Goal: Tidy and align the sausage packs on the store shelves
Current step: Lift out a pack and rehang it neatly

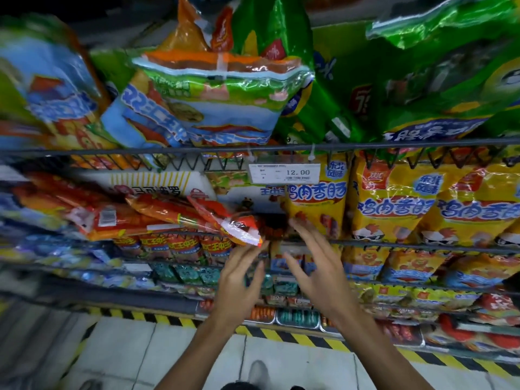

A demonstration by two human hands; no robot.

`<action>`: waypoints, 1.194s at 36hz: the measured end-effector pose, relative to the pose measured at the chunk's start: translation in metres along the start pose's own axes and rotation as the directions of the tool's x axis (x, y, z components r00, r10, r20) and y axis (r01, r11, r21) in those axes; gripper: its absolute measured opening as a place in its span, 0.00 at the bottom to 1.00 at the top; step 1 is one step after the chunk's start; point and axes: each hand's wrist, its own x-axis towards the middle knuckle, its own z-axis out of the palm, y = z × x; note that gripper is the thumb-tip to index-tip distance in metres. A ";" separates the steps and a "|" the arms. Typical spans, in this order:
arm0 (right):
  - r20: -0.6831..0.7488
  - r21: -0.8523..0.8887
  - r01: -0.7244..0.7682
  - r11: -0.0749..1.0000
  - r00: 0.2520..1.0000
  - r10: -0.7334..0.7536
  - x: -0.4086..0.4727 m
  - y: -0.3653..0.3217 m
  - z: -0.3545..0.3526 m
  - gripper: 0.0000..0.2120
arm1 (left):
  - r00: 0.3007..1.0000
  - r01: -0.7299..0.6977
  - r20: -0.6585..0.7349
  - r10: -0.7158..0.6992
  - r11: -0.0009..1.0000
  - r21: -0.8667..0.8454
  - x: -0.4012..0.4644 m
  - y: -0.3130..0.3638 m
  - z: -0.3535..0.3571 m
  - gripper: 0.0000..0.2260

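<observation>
Wire store shelves (394, 144) rise in tiers over a white tiled floor (135, 353) edged with hazard striping. A price tag (284, 173) hangs from the upper shelf's front rail. Red sausage packs (225, 220) lie tilted over the middle shelf's front edge, beside upright yellow packs (388, 204). The left hand (239, 280), fingers spread, touches the red pack's lower corner; the right hand (318, 271), fingers spread, hovers just beside it, holding nothing.

Reading "12.00" on white price tag (284, 173) hanging from wire shelf rail (168, 151); showing "鸡肉香肠" in blue on yellow sausage packs (394, 204); remaining print illegible.
</observation>
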 end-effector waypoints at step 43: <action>-0.415 0.133 -0.086 0.987 0.900 0.134 0.031 -0.137 0.070 0.25 | 0.960 0.015 0.238 0.148 0.821 -0.571 0.088 -0.057 -0.125 0.19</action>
